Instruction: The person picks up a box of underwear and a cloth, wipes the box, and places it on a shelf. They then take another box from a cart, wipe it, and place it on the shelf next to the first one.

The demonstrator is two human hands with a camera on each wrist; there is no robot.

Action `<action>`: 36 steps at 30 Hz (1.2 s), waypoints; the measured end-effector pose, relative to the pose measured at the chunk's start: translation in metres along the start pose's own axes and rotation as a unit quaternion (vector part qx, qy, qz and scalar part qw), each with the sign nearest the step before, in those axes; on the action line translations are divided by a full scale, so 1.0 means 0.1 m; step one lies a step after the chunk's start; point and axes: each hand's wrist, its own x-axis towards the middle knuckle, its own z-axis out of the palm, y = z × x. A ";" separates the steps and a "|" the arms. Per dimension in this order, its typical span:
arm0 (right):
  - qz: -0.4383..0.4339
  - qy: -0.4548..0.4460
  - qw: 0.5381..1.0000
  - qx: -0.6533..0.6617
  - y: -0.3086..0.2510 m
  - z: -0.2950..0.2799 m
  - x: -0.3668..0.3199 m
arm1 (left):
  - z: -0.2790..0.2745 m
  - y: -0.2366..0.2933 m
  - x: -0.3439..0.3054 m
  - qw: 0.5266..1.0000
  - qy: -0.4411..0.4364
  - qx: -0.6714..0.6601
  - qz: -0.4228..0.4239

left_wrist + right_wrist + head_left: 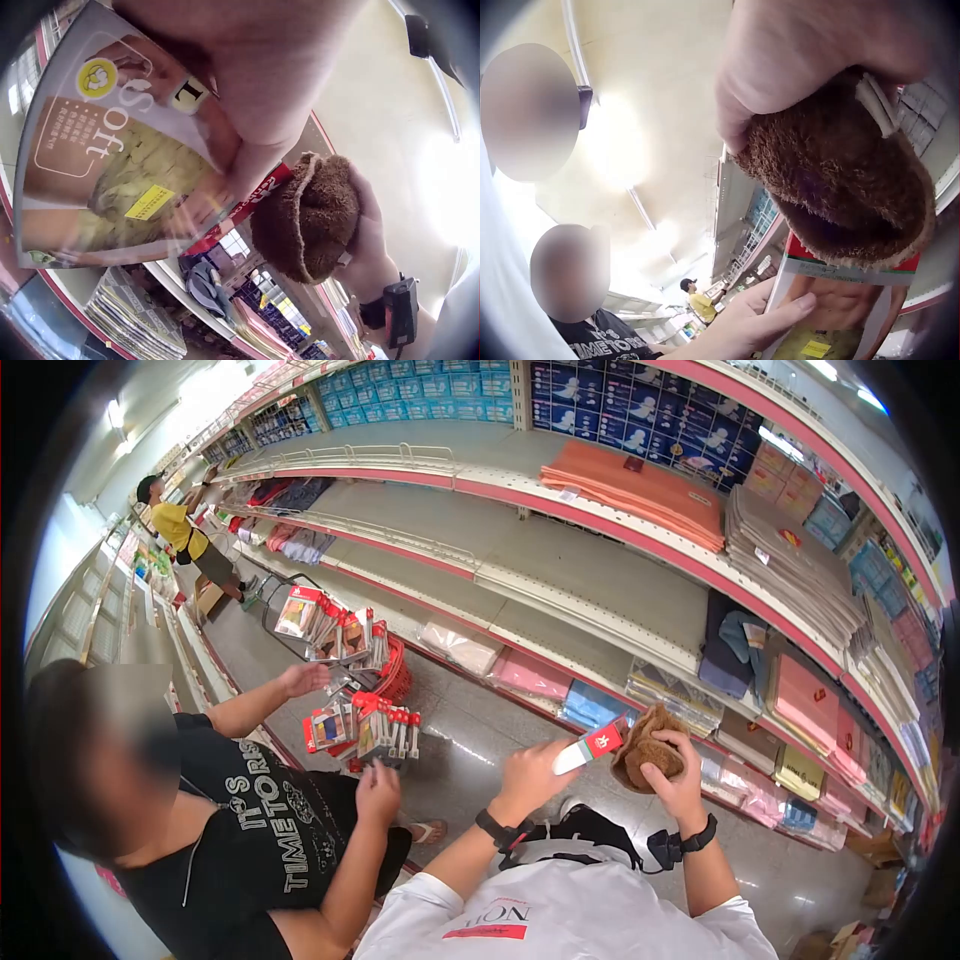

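My left hand (pixel 530 775) grips a flat underwear pack (pixel 67 139), which has a red end, a torso photo, the word Soft, an L mark and a yellow price sticker. In the head view the pack shows almost edge-on. My right hand (pixel 682 780) holds a brown fuzzy fabric piece (pixel 652 745), its thumb pressed into the pile. A pale seam runs along the edge of this piece (pixel 307 225). The right wrist view shows a hollow opening in it and a pale loop (pixel 876 105). The red end of the pack lies right beside the fuzzy piece.
Long shelves (pixel 590 570) run along the far side, with folded orange towels (pixel 640 490) and bagged textiles. A red basket (pixel 395 670) full of red-topped packs stands on the floor. Close at left is a person in a black T-shirt (pixel 270 840); farther back, one in yellow (pixel 178 528).
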 end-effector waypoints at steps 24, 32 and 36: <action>0.140 -0.210 0.968 0.001 2.31 -0.24 1.73 | 0.67 0.42 0.04 0.987 0.037 -0.041 -0.153; 0.120 -0.215 0.954 -0.170 2.53 0.01 1.66 | 0.74 0.50 -0.23 0.990 -0.027 -0.050 -0.131; 0.211 -0.234 0.944 -0.098 2.55 0.01 1.65 | 0.68 0.55 -0.16 0.990 -0.014 -0.062 -0.126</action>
